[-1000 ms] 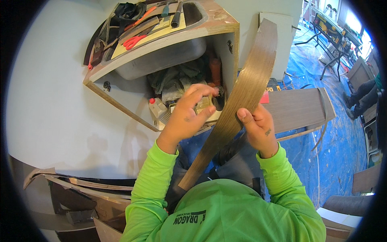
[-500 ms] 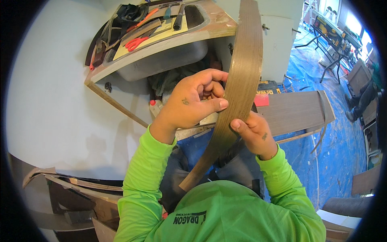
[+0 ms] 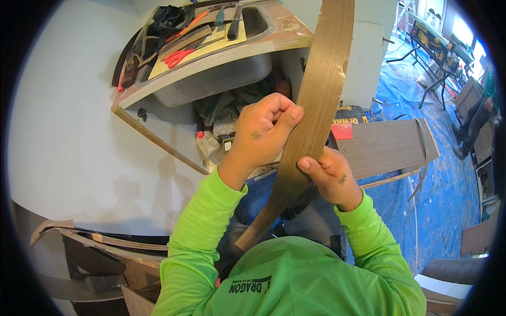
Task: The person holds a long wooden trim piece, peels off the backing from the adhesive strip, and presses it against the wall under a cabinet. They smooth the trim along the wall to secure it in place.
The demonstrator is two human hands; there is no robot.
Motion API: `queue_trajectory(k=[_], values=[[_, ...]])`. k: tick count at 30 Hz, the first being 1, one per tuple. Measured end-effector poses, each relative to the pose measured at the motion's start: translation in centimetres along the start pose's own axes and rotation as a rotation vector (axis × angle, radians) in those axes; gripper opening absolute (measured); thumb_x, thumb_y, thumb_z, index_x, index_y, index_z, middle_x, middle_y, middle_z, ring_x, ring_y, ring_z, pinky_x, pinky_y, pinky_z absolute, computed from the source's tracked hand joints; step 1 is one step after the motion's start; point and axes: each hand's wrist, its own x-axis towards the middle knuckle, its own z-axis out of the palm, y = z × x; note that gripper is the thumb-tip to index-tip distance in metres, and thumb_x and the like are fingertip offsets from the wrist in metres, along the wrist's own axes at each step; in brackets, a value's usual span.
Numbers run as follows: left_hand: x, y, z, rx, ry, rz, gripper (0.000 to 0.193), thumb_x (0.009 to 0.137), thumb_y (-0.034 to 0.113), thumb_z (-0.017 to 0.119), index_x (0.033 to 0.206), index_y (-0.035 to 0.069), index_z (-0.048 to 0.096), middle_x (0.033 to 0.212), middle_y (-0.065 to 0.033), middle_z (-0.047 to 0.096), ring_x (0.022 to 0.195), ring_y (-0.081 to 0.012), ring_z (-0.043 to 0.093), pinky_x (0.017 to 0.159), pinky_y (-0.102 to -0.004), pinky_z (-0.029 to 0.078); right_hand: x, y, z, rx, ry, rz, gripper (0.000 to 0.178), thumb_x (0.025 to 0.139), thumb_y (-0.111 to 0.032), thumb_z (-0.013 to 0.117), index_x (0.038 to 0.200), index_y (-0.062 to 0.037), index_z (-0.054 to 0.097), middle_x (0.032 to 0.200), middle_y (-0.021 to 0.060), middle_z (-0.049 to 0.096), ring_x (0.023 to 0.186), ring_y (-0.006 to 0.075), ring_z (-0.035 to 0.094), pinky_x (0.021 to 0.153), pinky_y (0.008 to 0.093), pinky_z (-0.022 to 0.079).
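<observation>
A long brown wood-grain veneer strip (image 3: 321, 89) runs from the top of the view down toward my lap, its lower end narrower and bent. My right hand (image 3: 334, 176) is closed on its right edge, thumb on the face and fingers behind. At the opposite edge, a little higher, my left hand (image 3: 266, 129) is curled with thumb and forefinger pinched at the strip; its other fingertips are hidden. Chipped pale spots show along the strip's upper right edge.
Ahead, a curved counter (image 3: 211, 60) with a sink cut-out bears red-handled scissors (image 3: 178, 58), a hammer and wood offcuts. A plastic jug (image 3: 208, 143) stands beneath. At right, a wood-grain panel (image 3: 385, 150) lies above blue floor sheeting (image 3: 437, 210). A person's legs (image 3: 472, 124) show at far right.
My left hand has shifted slightly up and right along the strip's edge, its thumb closing in on the forefinger. The strip's upper part has swung a little right.
</observation>
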Motion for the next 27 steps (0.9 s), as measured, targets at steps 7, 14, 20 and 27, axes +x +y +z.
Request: queue_trajectory(k=[7, 14, 20, 27], values=[[0.9, -1.2, 0.0, 0.165, 0.073, 0.039, 0.038, 0.096, 0.034, 0.065, 0.076, 0.003, 0.06, 0.066, 0.0025, 0.053, 0.06, -0.0044, 0.041, 0.053, -0.0242, 0.037, 0.0, 0.6, 0.8, -0.117, 0.024, -0.043, 0.023, 0.098, -0.02, 0.059, 0.109, -0.0013, 0.064, 0.08, 0.0117, 0.065, 0.069, 0.0198, 0.06, 0.066, 0.0328, 0.049], [-0.7, -1.2, -2.2, -0.152, -0.272, -0.043, 0.031, 0.093, 0.017, 0.066, 0.118, 0.001, 0.056, 0.099, -0.0011, 0.059, 0.087, -0.0082, 0.054, 0.079, -0.0249, 0.045, -0.3, 1.4, 0.4, 0.055, 0.015, 0.007, 0.028, 0.1, -0.021, 0.056, 0.116, 0.0005, 0.062, 0.093, 0.0072, 0.066, 0.081, 0.013, 0.06, 0.074, 0.0299, 0.049], [-1.6, -0.4, -2.3, -0.286, -0.346, -0.049, 0.047, 0.09, 0.012, 0.069, 0.131, -0.002, 0.049, 0.11, -0.0042, 0.059, 0.1, -0.0107, 0.056, 0.092, -0.0274, 0.045, 0.0, 0.8, 0.3, 0.287, -0.017, 0.048, 0.034, 0.102, -0.023, 0.053, 0.126, 0.0002, 0.057, 0.111, 0.0034, 0.063, 0.095, 0.0095, 0.057, 0.082, 0.0269, 0.048], [-1.0, -1.1, -2.1, -0.094, -0.135, -0.002, 0.02, 0.094, 0.02, 0.067, 0.096, 0.0, 0.064, 0.072, 0.0016, 0.06, 0.065, -0.0045, 0.054, 0.06, -0.0219, 0.045, -0.2, 0.2, 0.3, 0.283, -0.075, 0.162, 0.032, 0.101, -0.024, 0.054, 0.124, -0.0017, 0.058, 0.101, 0.0007, 0.065, 0.081, 0.0063, 0.058, 0.066, 0.0215, 0.047]])
